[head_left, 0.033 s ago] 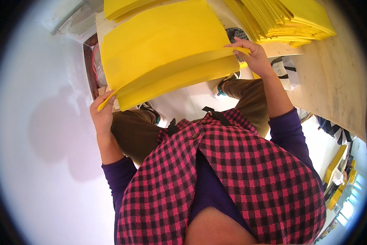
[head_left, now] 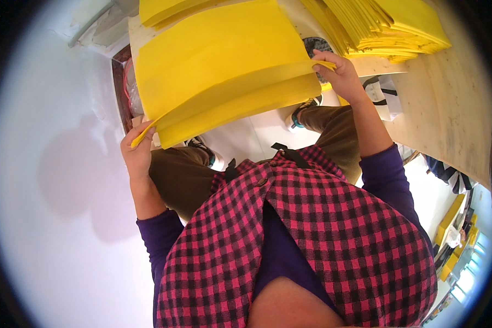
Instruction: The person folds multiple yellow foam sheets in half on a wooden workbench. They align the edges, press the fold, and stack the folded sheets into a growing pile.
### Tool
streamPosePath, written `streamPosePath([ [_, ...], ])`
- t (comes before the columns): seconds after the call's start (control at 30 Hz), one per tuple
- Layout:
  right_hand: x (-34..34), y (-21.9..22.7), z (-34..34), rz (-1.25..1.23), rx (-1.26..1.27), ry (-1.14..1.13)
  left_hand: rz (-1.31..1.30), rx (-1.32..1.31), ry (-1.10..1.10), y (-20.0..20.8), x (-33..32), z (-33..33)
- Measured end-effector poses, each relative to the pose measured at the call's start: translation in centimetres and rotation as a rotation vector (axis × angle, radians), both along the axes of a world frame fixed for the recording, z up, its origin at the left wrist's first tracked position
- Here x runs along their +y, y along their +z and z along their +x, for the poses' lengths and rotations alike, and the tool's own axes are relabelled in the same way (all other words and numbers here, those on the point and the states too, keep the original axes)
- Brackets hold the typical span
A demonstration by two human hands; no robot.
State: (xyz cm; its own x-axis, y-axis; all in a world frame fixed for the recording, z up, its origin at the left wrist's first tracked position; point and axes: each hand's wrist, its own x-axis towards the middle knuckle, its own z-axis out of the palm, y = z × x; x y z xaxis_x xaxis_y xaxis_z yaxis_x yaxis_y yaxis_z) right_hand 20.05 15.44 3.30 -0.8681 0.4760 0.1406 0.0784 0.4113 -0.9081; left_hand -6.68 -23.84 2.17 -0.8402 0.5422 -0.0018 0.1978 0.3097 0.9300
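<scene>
A large yellow sheet (head_left: 218,49), thin and flexible like fabric, lies at the near side of the wooden table. Its near edge is lifted and bowed between my hands, and a second yellow layer (head_left: 240,106) hangs below it past the table edge. My left hand (head_left: 136,150) is closed on the lifted edge's left corner, thumb on top. At the right corner, my right hand (head_left: 339,74) pinches the same edge between thumb and fingers. Whether the two layers belong to one folded piece, I cannot tell.
A thick pile of folded yellow sheets (head_left: 399,33) sits at the back right of the wooden table (head_left: 443,104). More yellow material (head_left: 172,11) lies at the far left. A white wall (head_left: 54,180) stands close to my left. Below the right table hangs a white-and-black bag (head_left: 385,98).
</scene>
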Motion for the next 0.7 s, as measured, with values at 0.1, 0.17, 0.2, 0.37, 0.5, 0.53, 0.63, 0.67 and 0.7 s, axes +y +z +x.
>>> streamPosePath([
  [0.1, 0.0, 0.3, 0.0, -0.139, -0.028, -0.075, 0.092, -0.033, 0.026, -0.4, 0.0, -0.2],
  [0.17, -0.1, 0.1, -0.4, -0.199, -0.008, -0.069, 0.115, -0.071, 0.002, -0.7, 0.0, -0.5],
  [0.2, -0.1, -0.3, -1.0, -0.225, 0.035, -0.051, 0.138, -0.095, -0.002, -0.9, 0.1, -0.6],
  [0.37, -0.1, -1.9, -2.2, -0.160, -0.004, -0.150, 0.231, -0.242, -0.023, -1.4, 1.1, -0.8],
  [0.5, 0.4, -3.2, -3.6, -0.077, -0.020, -0.222, 0.281, -0.287, -0.026, -0.8, 1.9, -0.4],
  [0.53, 0.5, -3.3, -3.8, -0.098, -0.021, -0.233, 0.270, -0.272, 0.002, -0.7, 2.3, -0.2],
  [0.63, 0.5, -3.3, -4.1, -0.003, -0.118, -0.306, 0.305, -0.225, 0.051, -0.6, 3.1, 0.6],
  [0.67, 0.4, -3.2, -4.1, 0.046, -0.105, -0.307, 0.313, -0.208, 0.068, -0.5, 3.4, 0.8],
  [0.7, 0.2, -3.2, -3.9, 0.072, -0.120, -0.329, 0.311, -0.201, 0.097, -0.4, 3.6, 1.1],
])
